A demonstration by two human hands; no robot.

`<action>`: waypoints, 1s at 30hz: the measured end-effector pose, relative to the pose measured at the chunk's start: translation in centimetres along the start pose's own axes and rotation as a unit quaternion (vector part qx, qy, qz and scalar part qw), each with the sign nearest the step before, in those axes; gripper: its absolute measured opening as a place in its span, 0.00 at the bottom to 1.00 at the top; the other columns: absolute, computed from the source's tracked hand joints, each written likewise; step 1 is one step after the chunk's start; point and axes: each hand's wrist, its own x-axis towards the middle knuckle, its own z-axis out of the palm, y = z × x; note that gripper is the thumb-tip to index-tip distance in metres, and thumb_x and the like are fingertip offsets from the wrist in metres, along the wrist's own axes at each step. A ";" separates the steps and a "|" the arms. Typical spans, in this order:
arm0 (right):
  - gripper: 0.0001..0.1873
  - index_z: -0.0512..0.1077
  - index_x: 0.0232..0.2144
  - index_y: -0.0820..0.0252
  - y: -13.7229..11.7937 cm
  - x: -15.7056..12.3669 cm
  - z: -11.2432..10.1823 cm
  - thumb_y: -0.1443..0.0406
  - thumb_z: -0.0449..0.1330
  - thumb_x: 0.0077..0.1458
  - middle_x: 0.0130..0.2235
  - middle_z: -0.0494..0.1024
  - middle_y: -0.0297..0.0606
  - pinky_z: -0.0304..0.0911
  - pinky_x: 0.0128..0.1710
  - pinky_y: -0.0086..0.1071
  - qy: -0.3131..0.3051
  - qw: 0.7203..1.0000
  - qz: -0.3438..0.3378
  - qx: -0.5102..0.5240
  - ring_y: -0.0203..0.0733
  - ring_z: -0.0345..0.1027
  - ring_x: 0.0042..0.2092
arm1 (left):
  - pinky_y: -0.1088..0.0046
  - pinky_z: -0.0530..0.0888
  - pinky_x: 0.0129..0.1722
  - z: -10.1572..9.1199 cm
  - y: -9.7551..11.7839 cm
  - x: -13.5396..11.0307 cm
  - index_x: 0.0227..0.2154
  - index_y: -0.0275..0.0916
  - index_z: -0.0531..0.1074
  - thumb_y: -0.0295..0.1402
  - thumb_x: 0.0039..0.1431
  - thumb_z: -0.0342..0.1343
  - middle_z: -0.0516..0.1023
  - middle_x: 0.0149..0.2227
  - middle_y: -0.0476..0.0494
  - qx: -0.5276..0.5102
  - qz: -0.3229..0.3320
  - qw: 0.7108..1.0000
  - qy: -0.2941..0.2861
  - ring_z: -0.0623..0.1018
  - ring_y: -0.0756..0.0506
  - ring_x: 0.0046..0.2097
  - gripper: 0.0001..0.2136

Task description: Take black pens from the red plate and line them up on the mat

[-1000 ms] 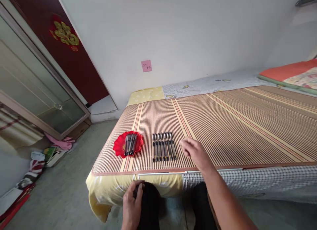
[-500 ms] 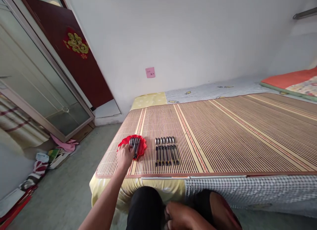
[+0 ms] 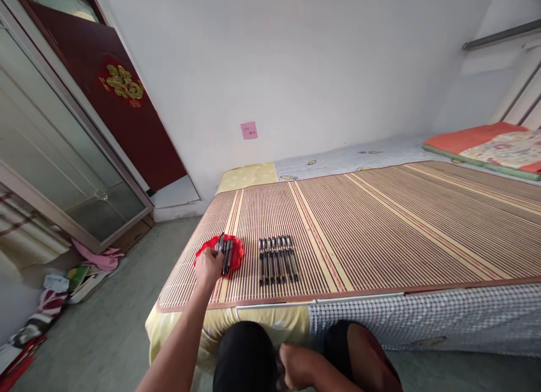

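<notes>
My left hand [image 3: 208,267] reaches over the near edge of a red scalloped plate [image 3: 235,249] on the bamboo mat and its fingers are closed on one of the dark pens [image 3: 225,253] lying in the plate. A neat row of several more pens [image 3: 276,259] lies on the mat to the right of the plate. Down in my lap, my right hand [image 3: 296,365] rests loosely curled between my knees, with nothing visible in it.
The striped bamboo mat [image 3: 380,223] covers a bed with a yellow and checked sheet. A folded orange quilt [image 3: 486,144] lies at the far right. A glass door, a dark red door and clutter on the floor [image 3: 63,279] are at the left.
My right hand has left the mat and dropped to my lap. My left hand has risen from my knee, reached the red plate and closed on a pen there.
</notes>
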 end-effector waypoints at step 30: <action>0.23 0.70 0.25 0.59 -3.5 -8.3 -6.2 0.47 0.70 0.47 0.23 0.69 0.29 0.58 0.27 0.28 0.302 0.753 -0.172 0.559 0.35 0.63 0.25 | 0.79 0.56 0.17 1.9 2.1 -25.4 0.26 0.38 0.70 0.58 0.48 0.66 0.71 0.20 0.53 -0.517 -0.076 0.793 -0.313 0.61 0.57 0.16 0.26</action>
